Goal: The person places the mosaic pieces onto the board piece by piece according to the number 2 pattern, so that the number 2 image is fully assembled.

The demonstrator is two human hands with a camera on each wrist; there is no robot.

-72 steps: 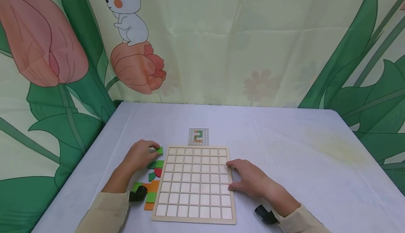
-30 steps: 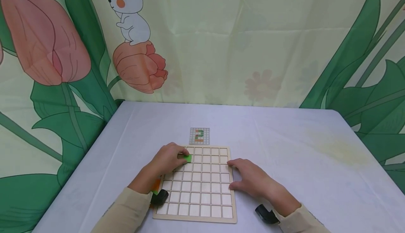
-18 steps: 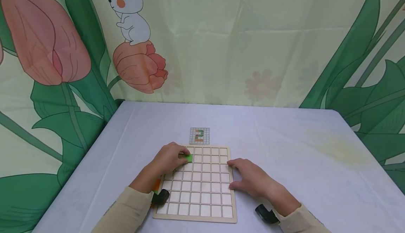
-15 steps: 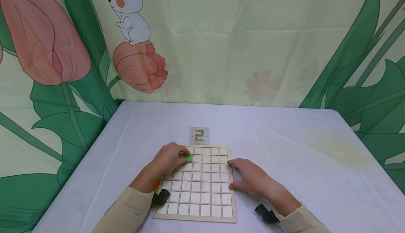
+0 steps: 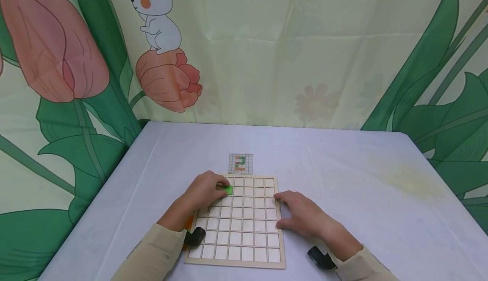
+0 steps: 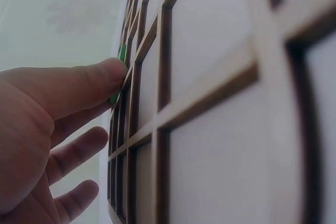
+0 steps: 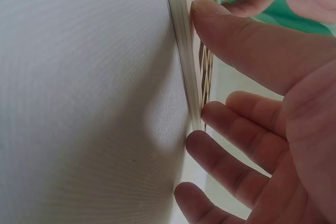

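In the head view my left hand (image 5: 203, 190) pinches a small bright green tile (image 5: 230, 190) over the upper left cells of a wooden grid board (image 5: 234, 263). The left wrist view shows thumb and forefinger on the tile's thin green edge (image 6: 123, 53), against the grid bars; whether it sits fully in a cell I cannot tell. My right hand (image 5: 301, 215) touches the board's right edge with thumb and fingertips. In the right wrist view, that hand's fingers (image 7: 231, 169) are spread and relaxed along the board's side.
A small card (image 5: 240, 163) with a coloured grid figure lies just beyond the board. Orange pieces (image 5: 189, 221) show at the board's left edge, mostly hidden by my left forearm. White cloth (image 5: 343, 179) covers the table, and a printed curtain hangs behind.
My left hand has carried the green tile from left of the board onto its upper left cells, then nudged it slightly right. The right hand stays at the board's edge.
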